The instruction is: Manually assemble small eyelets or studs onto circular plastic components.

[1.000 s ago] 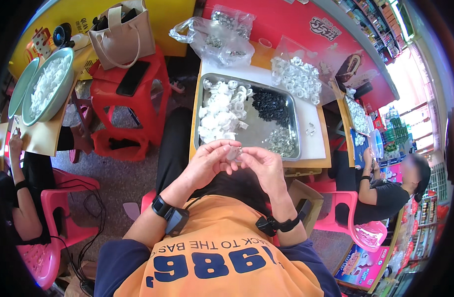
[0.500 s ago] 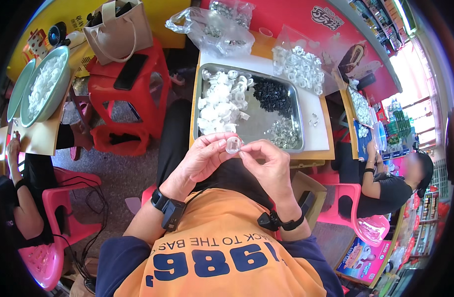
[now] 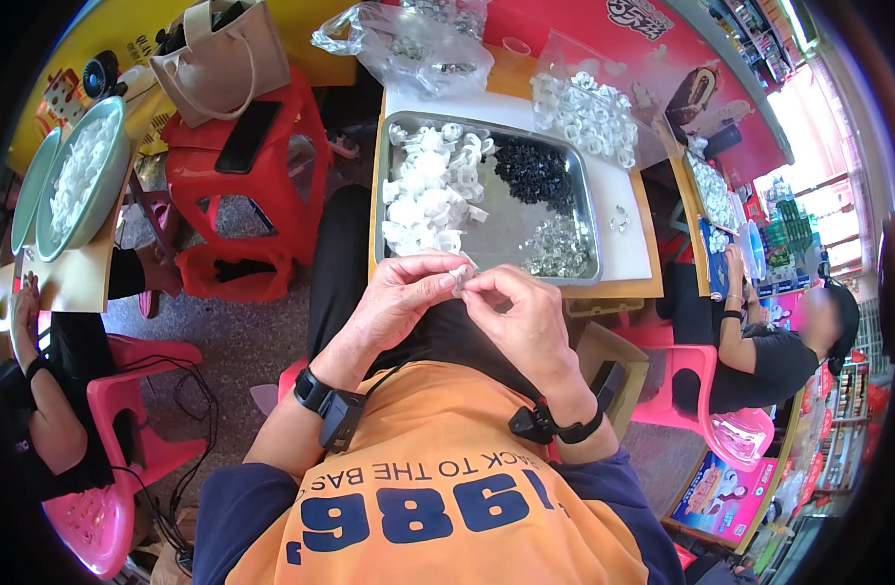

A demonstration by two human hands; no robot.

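Just in front of the tray's near edge, my left hand (image 3: 413, 297) is closed, pinching a small whitish plastic part (image 3: 460, 277) between thumb and fingers. Against the part's other side, the thumb and forefinger of my right hand (image 3: 521, 317) are closed too. Fingers cover much of it. Beyond my hands lies a metal tray (image 3: 496, 241). White plastic pieces (image 3: 428, 195) are heaped in its left half. Small black pieces (image 3: 530, 174) sit at its far right, and small clear or silvery pieces (image 3: 560, 246) at its near right.
Right of the tray, a clear bag (image 3: 589, 117) holds white rings; another plastic bag (image 3: 404, 44) lies behind. A red stool (image 3: 199, 161) with a phone (image 3: 248, 136) stands left. Green basins (image 3: 116, 185) are farther left. People sit on both sides, on pink chairs (image 3: 696, 366).
The part, which showed a round clear face before, is now turned and more covered by my fingers. My right fingers have moved in over it. The view has shifted slightly.
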